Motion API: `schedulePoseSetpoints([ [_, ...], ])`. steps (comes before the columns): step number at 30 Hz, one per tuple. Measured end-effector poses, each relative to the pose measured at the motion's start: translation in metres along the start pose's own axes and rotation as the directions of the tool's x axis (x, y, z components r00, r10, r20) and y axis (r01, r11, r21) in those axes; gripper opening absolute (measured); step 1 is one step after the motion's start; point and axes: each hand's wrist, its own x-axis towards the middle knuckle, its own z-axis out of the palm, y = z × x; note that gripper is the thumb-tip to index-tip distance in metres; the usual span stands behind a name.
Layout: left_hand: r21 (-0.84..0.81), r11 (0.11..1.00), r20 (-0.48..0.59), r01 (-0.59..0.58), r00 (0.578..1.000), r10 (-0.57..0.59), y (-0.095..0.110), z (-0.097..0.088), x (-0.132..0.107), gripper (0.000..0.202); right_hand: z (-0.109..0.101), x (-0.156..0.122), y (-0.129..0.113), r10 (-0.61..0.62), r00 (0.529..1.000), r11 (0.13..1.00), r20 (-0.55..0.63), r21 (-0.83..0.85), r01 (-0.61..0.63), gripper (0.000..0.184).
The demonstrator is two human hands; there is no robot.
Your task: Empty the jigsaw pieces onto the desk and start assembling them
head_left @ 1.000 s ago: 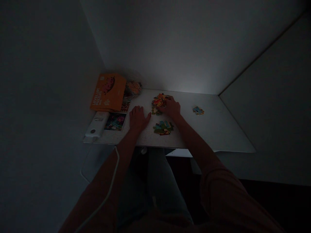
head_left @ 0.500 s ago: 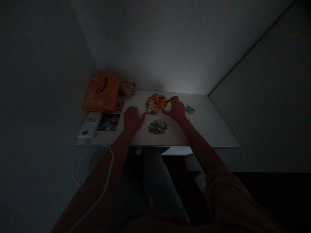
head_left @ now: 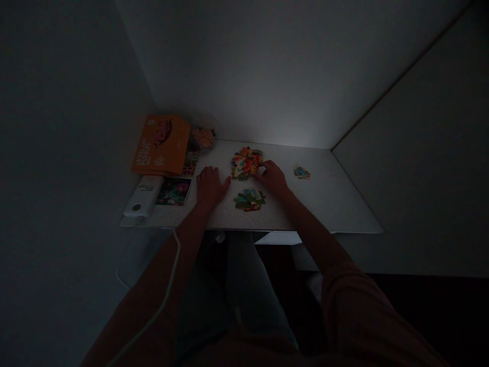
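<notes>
My left hand point(head_left: 210, 186) lies flat on the white table with its fingers spread and thumb out, holding nothing. Just right of its thumb is a mixed pile of jigsaw puzzle pieces point(head_left: 241, 164), mostly red, orange and cream. At that pile's right edge my right hand point(head_left: 272, 176) is closed, thumb and index finger pinching an orange puzzle piece point(head_left: 256, 167); the fingers partly cover it. Nearer to me sits a second heap of green and blue puzzle pieces point(head_left: 249, 200). A small group of blue and yellow pieces point(head_left: 301, 173) lies to the right.
On the left lie an orange puzzle box point(head_left: 162, 145), a clear bag of orange pieces point(head_left: 202, 138), a dark flowery picture card point(head_left: 173, 191) and a white device point(head_left: 143, 196). Walls border the white table point(head_left: 332, 204) at the back and right. A pale cable crosses my left forearm.
My right hand has lowered and shifted slightly left against the big pile, its fingers drawing closer together. My left hand stays in place. The view has shifted slightly.
</notes>
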Motion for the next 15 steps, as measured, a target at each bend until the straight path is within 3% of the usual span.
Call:
schedulePoseSetpoints([
  [5, -0.018, 1.0, 0.012, -0.004, 1.0, 0.004, 0.001, -0.001, -0.001, 0.07, -0.003, -0.002, 0.002, -0.031, 0.999, 0.999, 0.016, -0.012, 0.031, 0.047],
  [9, -0.006, 1.0, 0.008, -0.005, 1.0, 0.005, 0.001, 0.0, 0.0, 0.07, -0.022, -0.003, 0.0, -0.124, 0.985, 0.992, -0.124, 0.006, 0.125, 0.049],
  [15, 0.021, 1.0, -0.005, -0.006, 1.0, 0.007, 0.0, 0.002, 0.0, 0.068, -0.092, -0.007, -0.024, -0.366, 0.843, 0.927, -0.394, -0.075, 0.368, 0.06],
])
